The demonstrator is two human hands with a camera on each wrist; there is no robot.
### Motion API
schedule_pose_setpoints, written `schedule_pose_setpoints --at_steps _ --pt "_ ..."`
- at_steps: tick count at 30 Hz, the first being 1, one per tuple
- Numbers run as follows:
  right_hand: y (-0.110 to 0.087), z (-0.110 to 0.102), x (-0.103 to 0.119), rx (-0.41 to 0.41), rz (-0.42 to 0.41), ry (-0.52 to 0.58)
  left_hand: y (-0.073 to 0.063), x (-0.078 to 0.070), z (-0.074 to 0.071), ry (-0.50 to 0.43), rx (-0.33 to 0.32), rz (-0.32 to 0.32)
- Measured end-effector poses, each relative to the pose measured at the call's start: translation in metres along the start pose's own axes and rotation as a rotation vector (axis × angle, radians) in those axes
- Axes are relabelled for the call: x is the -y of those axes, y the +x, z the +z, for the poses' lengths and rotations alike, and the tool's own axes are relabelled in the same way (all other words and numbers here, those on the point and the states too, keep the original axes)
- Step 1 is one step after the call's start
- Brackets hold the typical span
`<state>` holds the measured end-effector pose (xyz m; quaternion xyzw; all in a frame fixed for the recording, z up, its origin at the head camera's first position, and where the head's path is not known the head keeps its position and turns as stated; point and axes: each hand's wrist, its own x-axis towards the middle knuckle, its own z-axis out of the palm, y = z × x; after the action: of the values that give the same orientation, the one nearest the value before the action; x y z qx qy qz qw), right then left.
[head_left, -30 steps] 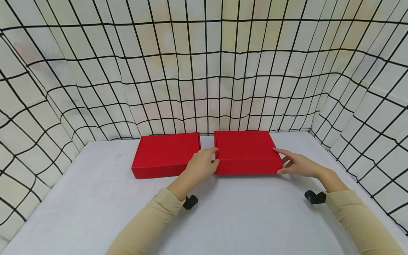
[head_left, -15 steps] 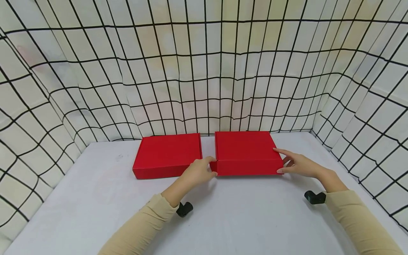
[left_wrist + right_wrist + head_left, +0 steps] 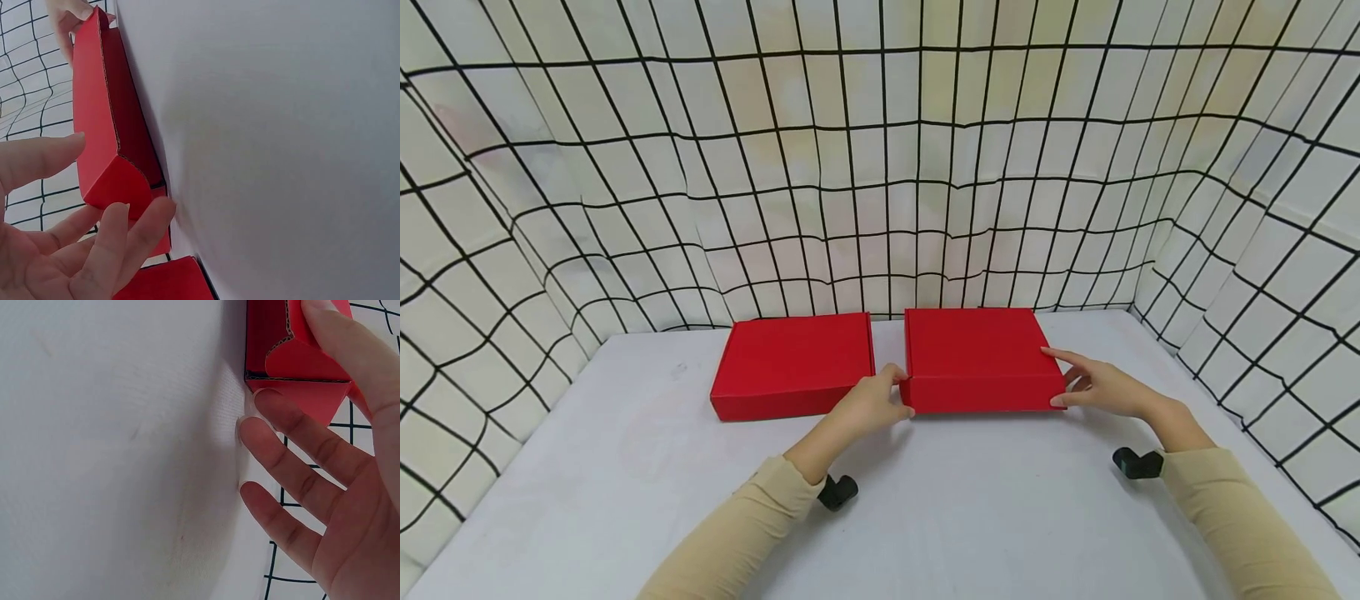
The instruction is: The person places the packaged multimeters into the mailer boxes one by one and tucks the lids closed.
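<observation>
Two flat red cardboard boxes lie side by side on a white-covered table. At the front left corner of the right box (image 3: pixel 977 343) is my left hand (image 3: pixel 872 404). The left wrist view shows its spread fingertips by the side tab (image 3: pixel 119 184) of the front flap (image 3: pixel 97 112); the thumb tip overlaps the flap, contact unclear. A gap shows behind that flap. My right hand (image 3: pixel 1101 387) rests on the front right corner. Its thumb (image 3: pixel 340 331) lies on the flap in the right wrist view, while several relaxed fingers extend below the box. The right index finger is mostly hidden there.
The left red box (image 3: pixel 797 358) stands closed, separated from the right one by a narrow gap. White sheeting with a black grid (image 3: pixel 880 150) rises behind and on both sides. The table (image 3: pixel 962 508) reaches forward to the person.
My left hand has slid from the right box's left edge down and left to its front corner, where a side tab now sticks out. The right hand has barely moved.
</observation>
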<state>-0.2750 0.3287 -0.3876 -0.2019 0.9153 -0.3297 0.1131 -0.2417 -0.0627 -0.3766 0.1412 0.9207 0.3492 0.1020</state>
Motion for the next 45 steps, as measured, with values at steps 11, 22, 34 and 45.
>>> schedule_pose_setpoints --at_steps 11,22,34,45 --pt "0.001 -0.001 0.004 0.005 0.003 -0.007 0.006 0.001 0.002 0.008 -0.013 0.019" --pt "0.0 -0.002 0.004 0.007 0.014 -0.026 0.008 -0.004 0.006 0.056 -0.065 0.028" --pt "-0.003 -0.007 0.003 0.058 0.042 0.028 0.007 -0.001 0.003 -0.045 -0.005 0.048" --pt "-0.001 -0.01 0.006 0.098 0.077 0.062 0.005 0.0 0.0 -0.097 0.016 0.044"
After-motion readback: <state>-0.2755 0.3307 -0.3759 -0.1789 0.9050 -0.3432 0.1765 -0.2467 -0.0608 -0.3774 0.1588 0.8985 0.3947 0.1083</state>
